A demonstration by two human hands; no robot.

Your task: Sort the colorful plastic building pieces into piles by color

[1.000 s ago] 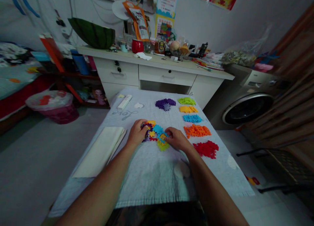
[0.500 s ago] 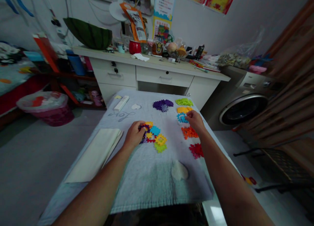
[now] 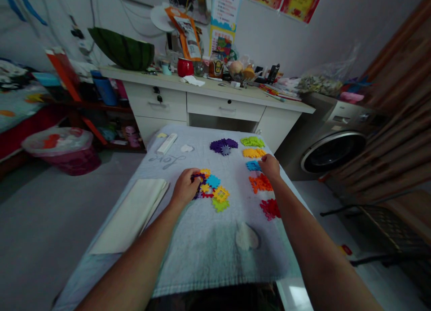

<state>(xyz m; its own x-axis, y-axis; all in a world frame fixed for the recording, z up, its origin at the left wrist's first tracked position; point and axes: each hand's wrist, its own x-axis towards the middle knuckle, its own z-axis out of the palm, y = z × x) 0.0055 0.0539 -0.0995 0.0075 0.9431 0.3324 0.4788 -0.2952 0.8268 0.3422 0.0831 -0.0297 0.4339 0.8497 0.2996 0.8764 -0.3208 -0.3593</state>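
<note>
On a pale towel-covered table [image 3: 202, 248] lies a joined cluster of coloured interlocking plastic pieces [image 3: 215, 192]. My left hand [image 3: 184, 187] rests curled on the cluster's left side, gripping it. My right hand [image 3: 269, 166] has its fingers closed over the blue pile [image 3: 252, 166]; what they pinch is hidden. Sorted piles run down the right: green [image 3: 252, 142], yellow [image 3: 253, 153], blue, orange [image 3: 260, 184] and red [image 3: 269, 208]. A purple pile [image 3: 223, 145] lies further back in the middle.
A folded cream cloth [image 3: 131, 214] lies at the table's left, a white tube [image 3: 167, 143] at the back left. Behind stands a cluttered white desk [image 3: 215, 99] with a watermelon half [image 3: 123, 48]. A washing machine [image 3: 333, 140] is to the right, a pink bin [image 3: 60, 149] to the left.
My right hand left the cluster and reached right and away to the blue pile, where it now closes. My left hand stayed on the cluster.
</note>
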